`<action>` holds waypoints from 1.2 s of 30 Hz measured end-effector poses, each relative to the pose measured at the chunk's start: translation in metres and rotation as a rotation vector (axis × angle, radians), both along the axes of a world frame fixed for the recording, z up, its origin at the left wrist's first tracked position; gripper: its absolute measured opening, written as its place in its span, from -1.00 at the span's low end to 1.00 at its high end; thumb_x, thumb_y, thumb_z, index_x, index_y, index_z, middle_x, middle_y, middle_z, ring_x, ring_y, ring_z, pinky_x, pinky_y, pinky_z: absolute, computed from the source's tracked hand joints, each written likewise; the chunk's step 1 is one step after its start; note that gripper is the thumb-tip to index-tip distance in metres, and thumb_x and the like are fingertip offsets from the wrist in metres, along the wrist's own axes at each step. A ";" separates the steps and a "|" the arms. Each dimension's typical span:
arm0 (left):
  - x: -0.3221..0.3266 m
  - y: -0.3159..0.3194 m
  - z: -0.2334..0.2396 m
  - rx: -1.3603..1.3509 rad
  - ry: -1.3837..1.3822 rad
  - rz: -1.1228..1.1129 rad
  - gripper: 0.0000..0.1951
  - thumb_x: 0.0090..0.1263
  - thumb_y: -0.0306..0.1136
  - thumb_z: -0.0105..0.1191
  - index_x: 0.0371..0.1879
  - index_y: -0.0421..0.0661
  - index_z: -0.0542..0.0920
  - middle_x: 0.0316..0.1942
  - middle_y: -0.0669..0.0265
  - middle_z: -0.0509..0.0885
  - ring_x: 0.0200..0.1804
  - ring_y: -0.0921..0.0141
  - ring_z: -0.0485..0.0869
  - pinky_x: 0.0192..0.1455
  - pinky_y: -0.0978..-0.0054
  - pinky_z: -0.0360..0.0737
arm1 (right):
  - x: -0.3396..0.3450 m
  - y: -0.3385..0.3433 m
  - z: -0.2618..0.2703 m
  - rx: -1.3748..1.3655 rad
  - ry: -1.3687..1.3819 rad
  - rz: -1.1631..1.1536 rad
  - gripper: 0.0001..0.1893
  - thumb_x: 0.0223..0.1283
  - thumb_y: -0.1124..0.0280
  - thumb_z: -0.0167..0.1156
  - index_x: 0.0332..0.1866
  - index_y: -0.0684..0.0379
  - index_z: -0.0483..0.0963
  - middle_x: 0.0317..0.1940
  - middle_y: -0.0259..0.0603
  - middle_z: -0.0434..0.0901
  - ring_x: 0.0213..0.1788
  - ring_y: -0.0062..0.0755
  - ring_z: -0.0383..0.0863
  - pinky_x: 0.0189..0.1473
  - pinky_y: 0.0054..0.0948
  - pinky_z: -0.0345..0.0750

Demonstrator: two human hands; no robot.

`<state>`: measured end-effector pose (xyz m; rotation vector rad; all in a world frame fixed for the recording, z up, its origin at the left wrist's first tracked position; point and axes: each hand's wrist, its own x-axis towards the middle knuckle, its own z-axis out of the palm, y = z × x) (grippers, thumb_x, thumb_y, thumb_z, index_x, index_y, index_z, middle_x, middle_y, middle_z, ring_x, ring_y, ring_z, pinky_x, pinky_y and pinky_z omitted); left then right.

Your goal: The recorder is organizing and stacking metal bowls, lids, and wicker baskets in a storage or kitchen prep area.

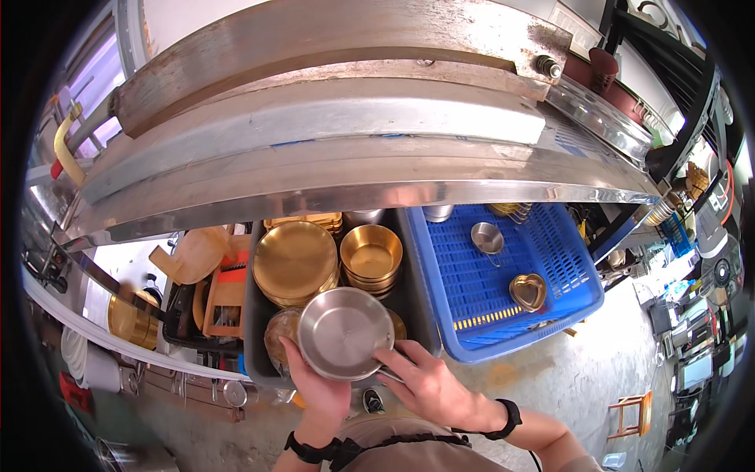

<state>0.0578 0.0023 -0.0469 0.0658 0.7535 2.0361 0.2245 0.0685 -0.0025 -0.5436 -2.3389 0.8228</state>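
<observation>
A round steel pan with a short handle is held up over the front of a dark grey bin. My left hand supports its left rim, thumb on the edge. At the lower right, my right hand grips the pan by its handle and rim. Behind the pan, the bin holds a stack of gold-coloured round plates and, to their right, a stack of gold-coloured bowls. A plastic-wrapped brown item lies in the bin's front left, partly hidden by my left hand and the pan.
Right of the bin, a blue plastic basket holds a small steel cup and a heart-shaped gold dish. A metal shelf edge crosses above both containers. Wooden boards stand to the left. A wooden stool is at the lower right.
</observation>
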 end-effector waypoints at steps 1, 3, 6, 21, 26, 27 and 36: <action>-0.002 0.001 0.000 0.039 -0.072 -0.034 -0.33 0.60 0.28 -0.31 0.43 0.00 0.37 0.37 0.24 0.48 0.45 0.21 0.40 0.48 0.13 0.32 | -0.003 0.000 0.002 -0.002 -0.004 -0.005 -0.51 0.22 0.49 0.35 0.26 0.24 0.43 -0.07 0.20 0.54 -0.20 0.21 0.67 -0.21 -0.13 0.69; -0.007 0.003 0.003 0.088 -0.113 -0.072 -0.35 0.60 0.26 -0.30 0.42 0.01 0.37 0.37 0.23 0.48 0.43 0.18 0.41 0.46 0.10 0.36 | -0.008 0.000 0.001 0.000 -0.004 -0.019 -0.54 0.21 0.49 0.37 0.22 0.24 0.47 -0.09 0.15 0.56 -0.20 0.17 0.67 -0.22 -0.16 0.69; -0.014 0.003 0.000 0.150 -0.163 -0.120 -0.36 0.61 0.23 -0.29 0.42 0.01 0.38 0.36 0.22 0.48 0.41 0.15 0.43 0.43 0.04 0.38 | -0.017 -0.001 -0.001 0.036 -0.011 -0.001 -0.52 0.24 0.45 0.36 0.24 0.28 0.44 -0.13 0.16 0.55 -0.23 0.16 0.67 -0.22 -0.14 0.69; -0.027 -0.001 0.002 0.140 -0.206 -0.136 -0.35 0.59 0.27 -0.28 0.42 0.05 0.37 0.37 0.23 0.46 0.40 0.13 0.43 0.43 -0.03 0.37 | -0.035 -0.006 0.006 0.421 -0.127 -0.152 -0.50 0.13 0.21 0.41 0.19 0.10 0.55 -0.05 0.06 0.59 -0.16 -0.06 0.66 -0.18 -0.21 0.67; -0.029 0.002 -0.001 0.127 -0.236 -0.140 -0.35 0.57 0.27 -0.24 0.38 0.03 0.41 0.33 0.22 0.50 0.37 0.14 0.46 0.41 -0.02 0.39 | -0.037 -0.003 0.001 0.467 -0.130 -0.155 -0.52 0.08 0.26 0.42 0.15 0.10 0.58 -0.08 0.03 0.60 -0.13 -0.07 0.63 -0.12 -0.22 0.64; -0.030 0.002 -0.001 0.147 -0.243 -0.167 -0.36 0.58 0.26 -0.25 0.40 0.05 0.41 0.35 0.25 0.49 0.40 0.16 0.43 0.46 -0.02 0.34 | -0.037 -0.003 0.000 0.490 -0.121 -0.165 -0.53 0.07 0.29 0.42 0.13 0.11 0.59 -0.10 0.01 0.60 -0.15 -0.11 0.63 -0.13 -0.24 0.64; -0.031 0.004 0.005 0.154 -0.302 -0.169 -0.40 0.58 0.22 -0.20 0.39 0.06 0.41 0.34 0.24 0.50 0.38 0.13 0.45 0.39 -0.04 0.40 | -0.038 0.004 0.016 0.441 -0.080 -0.173 -0.62 0.02 0.41 0.44 0.01 0.15 0.63 -0.23 -0.14 0.64 -0.30 -0.20 0.64 -0.28 -0.29 0.59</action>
